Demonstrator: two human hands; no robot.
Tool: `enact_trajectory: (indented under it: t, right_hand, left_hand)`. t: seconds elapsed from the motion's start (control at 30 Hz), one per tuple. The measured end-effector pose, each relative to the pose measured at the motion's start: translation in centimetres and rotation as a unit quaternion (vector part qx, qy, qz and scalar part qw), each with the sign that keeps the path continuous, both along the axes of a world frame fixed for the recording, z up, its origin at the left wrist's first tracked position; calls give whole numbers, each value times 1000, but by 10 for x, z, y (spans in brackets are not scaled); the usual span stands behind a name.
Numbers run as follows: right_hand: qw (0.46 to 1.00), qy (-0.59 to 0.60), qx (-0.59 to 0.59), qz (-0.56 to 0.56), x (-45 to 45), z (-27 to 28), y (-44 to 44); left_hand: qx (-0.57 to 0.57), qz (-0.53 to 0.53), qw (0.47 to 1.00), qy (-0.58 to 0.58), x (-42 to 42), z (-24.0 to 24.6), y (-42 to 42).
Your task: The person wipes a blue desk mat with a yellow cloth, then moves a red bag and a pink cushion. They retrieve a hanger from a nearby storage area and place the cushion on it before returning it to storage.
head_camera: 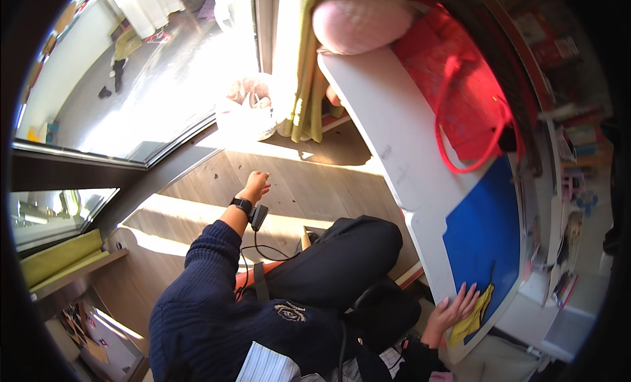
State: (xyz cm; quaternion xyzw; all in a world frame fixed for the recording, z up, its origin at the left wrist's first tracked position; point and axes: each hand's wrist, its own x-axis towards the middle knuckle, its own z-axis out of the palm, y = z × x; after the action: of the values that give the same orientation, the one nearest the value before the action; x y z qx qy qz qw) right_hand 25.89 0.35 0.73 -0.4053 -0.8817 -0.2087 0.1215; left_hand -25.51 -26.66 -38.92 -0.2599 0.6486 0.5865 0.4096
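My left hand (256,185) reaches out over the wooden floor, its fingers apart and nothing in it. A black strap with a small black device (258,217) and a cable is on that wrist. On the right, my right hand (453,307) rests at the near edge of the white desk (374,101). Its fingers lie spread over a folded yellow cloth-like piece (474,317), without visibly gripping it. Beneath that piece is a blue mat (485,229). Farther up the desk lies a red bag (463,101) with a looped handle.
A large pink rounded object (365,22) sits at the desk's far end. A white bag-lined bin (249,111) stands by the green curtain (309,86) and glass door (143,76). Cluttered shelves (574,150) line the right. My bent leg (340,263) is beside the desk.
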Motion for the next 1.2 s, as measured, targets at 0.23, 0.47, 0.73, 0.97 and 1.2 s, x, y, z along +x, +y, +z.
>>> enact_trajectory:
  t: [0.23, 0.47, 0.73, 0.97, 1.2]
  right_hand:
    - [998, 53, 30, -24, -1, -4, -4]
    - [979, 205, -11, 5, 4, 3, -10]
    - [946, 178, 40, -270, 106, 22, 10]
    - [960, 195, -53, -195, 137, 14, 25]
    - [920, 263, -211, -198, 130, 33, 39]
  left_hand:
    - [161, -282, 824, 465, -1, 213, 93]
    - [239, -411, 717, 509, 96, 435, 147]
    - [183, -667, 354, 629, 202, 459, 205]
    - [5, -667, 252, 701, 230, 418, 251]
    - [-4, -692, 225, 686, 223, 413, 256]
